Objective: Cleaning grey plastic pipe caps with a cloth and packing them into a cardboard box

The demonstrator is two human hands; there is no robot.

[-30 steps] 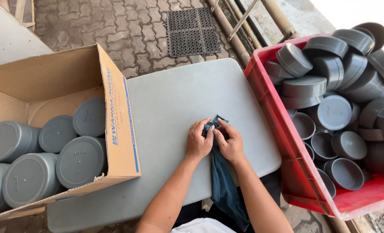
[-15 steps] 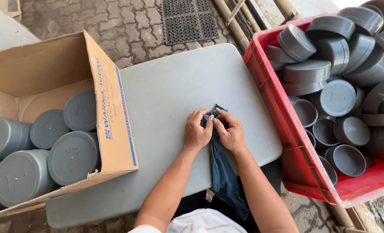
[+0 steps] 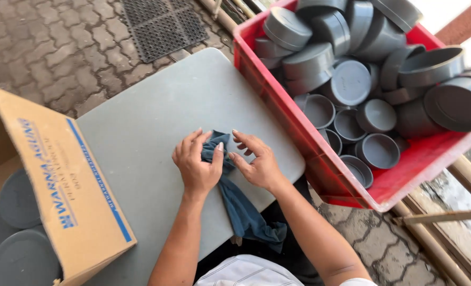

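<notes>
Box (image 3: 60, 201): we see grey caps (image 3: 18, 198) inside, far left.
Left hand (image 3: 197, 164): pinches the dark blue cloth (image 3: 241, 206).
Cloth: mid-table (image 3: 140, 132), trailing off the near edge.
Right hand (image 3: 256, 161): fingers now spread, flat beside the cloth, no longer gripping.
Crate (image 3: 320, 159): red, loose caps, right.

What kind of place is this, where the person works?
Probably an outdoor packing or sorting spot at a small workshop. The table stands on brick paving, a red crate holds many grey caps, and a cardboard box holds more. Both hands fold a blue cloth.
</notes>
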